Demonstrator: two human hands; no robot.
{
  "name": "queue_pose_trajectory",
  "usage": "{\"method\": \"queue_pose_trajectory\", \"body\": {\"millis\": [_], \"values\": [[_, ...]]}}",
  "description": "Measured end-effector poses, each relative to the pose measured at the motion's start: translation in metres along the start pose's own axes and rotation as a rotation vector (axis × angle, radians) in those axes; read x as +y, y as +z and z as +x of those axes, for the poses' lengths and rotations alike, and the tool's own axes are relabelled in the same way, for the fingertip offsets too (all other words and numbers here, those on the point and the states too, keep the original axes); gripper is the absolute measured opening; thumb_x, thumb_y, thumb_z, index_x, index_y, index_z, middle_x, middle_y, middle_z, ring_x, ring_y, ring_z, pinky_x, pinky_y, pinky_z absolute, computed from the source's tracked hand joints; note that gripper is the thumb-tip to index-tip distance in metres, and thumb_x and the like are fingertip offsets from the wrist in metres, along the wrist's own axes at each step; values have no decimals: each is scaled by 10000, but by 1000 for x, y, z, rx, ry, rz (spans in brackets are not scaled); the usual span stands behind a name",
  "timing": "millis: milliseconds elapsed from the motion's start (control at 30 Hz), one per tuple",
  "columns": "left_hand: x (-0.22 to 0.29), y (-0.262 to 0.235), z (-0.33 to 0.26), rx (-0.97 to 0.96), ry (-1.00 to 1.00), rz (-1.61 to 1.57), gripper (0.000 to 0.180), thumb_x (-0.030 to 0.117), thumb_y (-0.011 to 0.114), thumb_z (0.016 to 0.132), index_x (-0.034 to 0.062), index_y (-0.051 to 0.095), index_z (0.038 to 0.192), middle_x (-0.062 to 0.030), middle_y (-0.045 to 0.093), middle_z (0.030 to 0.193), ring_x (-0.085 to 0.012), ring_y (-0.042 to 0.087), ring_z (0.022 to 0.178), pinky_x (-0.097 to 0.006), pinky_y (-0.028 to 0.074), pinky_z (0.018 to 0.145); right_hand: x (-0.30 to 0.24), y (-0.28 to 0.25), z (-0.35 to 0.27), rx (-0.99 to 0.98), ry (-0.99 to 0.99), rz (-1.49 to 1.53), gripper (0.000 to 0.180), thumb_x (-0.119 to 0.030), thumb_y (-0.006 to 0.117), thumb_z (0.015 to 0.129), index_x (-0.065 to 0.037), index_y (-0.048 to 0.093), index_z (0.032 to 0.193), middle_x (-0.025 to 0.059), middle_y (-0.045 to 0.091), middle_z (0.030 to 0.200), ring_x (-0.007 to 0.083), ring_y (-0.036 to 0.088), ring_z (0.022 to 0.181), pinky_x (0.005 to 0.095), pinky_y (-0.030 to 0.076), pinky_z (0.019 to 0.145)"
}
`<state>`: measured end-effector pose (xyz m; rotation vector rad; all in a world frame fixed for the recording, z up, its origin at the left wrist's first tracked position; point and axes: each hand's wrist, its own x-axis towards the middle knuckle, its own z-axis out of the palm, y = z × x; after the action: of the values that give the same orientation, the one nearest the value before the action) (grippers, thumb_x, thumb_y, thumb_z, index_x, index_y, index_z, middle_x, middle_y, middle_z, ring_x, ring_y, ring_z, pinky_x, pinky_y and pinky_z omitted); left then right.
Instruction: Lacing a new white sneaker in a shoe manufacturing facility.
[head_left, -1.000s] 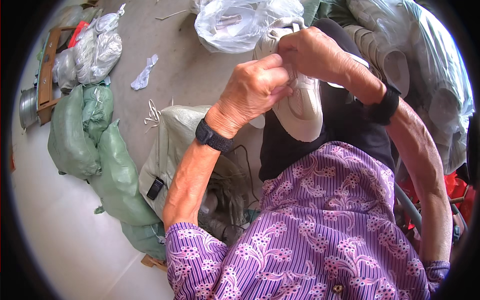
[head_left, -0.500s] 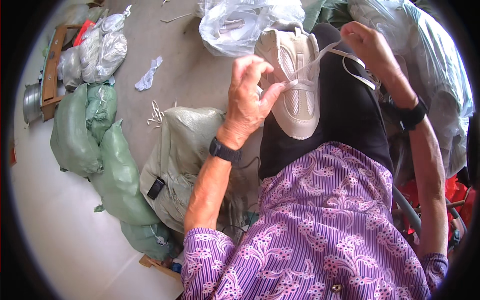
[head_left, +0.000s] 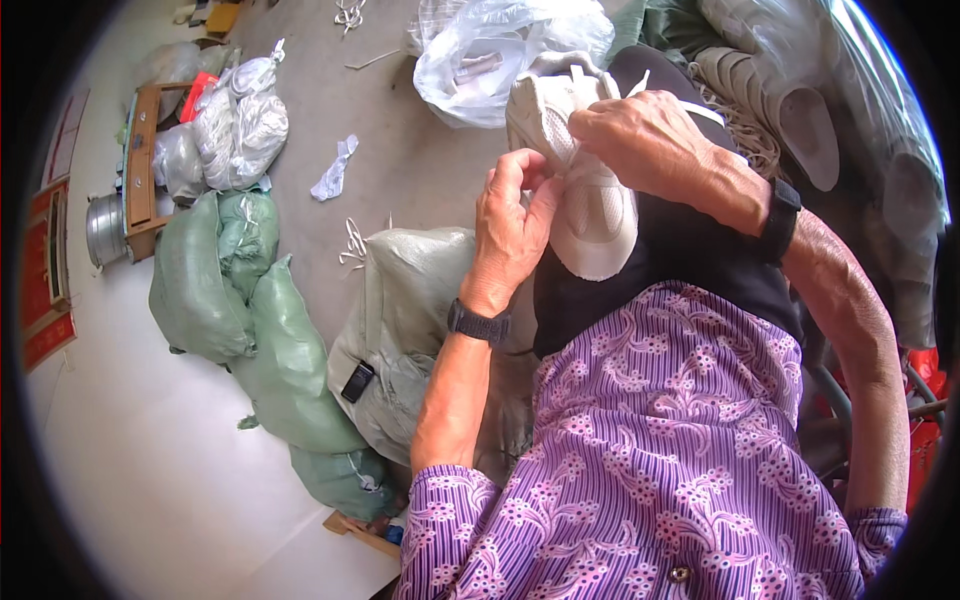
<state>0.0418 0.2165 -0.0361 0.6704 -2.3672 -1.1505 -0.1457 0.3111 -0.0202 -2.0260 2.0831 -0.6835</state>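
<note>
A cream sneaker (head_left: 597, 245) with mesh panels rests on my black-trousered lap, its toe toward me. My left hand (head_left: 513, 222) is at the shoe's left side, thumb and forefinger pinched on the shoelace at the lower eyelets. My right hand (head_left: 655, 140) reaches across the top of the shoe, its fingers closed on the lace over the tongue and hiding part of it. A loose end of the white shoelace (head_left: 703, 112) trails over my trouser leg, to the right of the shoe.
Several pale shoe parts (head_left: 805, 125) and a bundle of laces (head_left: 745, 138) lie at the right. Ahead sits a clear plastic bag (head_left: 460, 90). On the left are green sacks (head_left: 290, 345) and a grey-white sack (head_left: 410, 285) bearing a small black device (head_left: 357, 381).
My right hand has come down and left from beside the shoe onto its laces. My left hand's fingers have closed in at the shoe's side. The view has shifted slightly.
</note>
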Motion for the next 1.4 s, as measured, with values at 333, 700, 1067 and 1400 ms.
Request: {"method": "queue_pose_trajectory", "body": {"millis": [333, 700, 1067, 1400], "values": [[4, -5, 3, -147, 17, 97, 223, 189, 642, 889, 22, 572, 1018, -60, 573, 767, -135, 538, 709, -288, 459, 674, 81, -45, -63, 94, 294, -125, 83, -164, 577, 855, -81, 568, 858, 129, 602, 757, 357, 598, 746, 439, 461, 615], [28, -42, 0, -207, -494, -542, 225, 239, 566, 956, 25, 565, 1024, 62, 439, 727, -46, 395, 663, -210, 376, 668, 8, -6, -13, -17, 15, 71, 110, -137, 599, 802, -65, 621, 881, 156, 640, 701, 331, 657, 669, 438, 494, 562], [36, -83, -7, 125, -335, -995, 247, 201, 550, 953, 27, 541, 1128, -14, 528, 772, -153, 506, 746, -339, 469, 796, 38, -21, -31, -62, 185, -144, 100, -122, 559, 762, -37, 597, 799, 172, 611, 664, 347, 634, 639, 445, 493, 570], [20, -61, -1, 270, -343, -1062, 267, 203, 569, 940, 70, 533, 1170, -27, 611, 879, -164, 577, 842, -351, 496, 819, 85, -46, -74, 154, 362, -223, 119, -151, 554, 828, -45, 507, 851, 174, 594, 725, 379, 607, 727, 464, 461, 619]]}}
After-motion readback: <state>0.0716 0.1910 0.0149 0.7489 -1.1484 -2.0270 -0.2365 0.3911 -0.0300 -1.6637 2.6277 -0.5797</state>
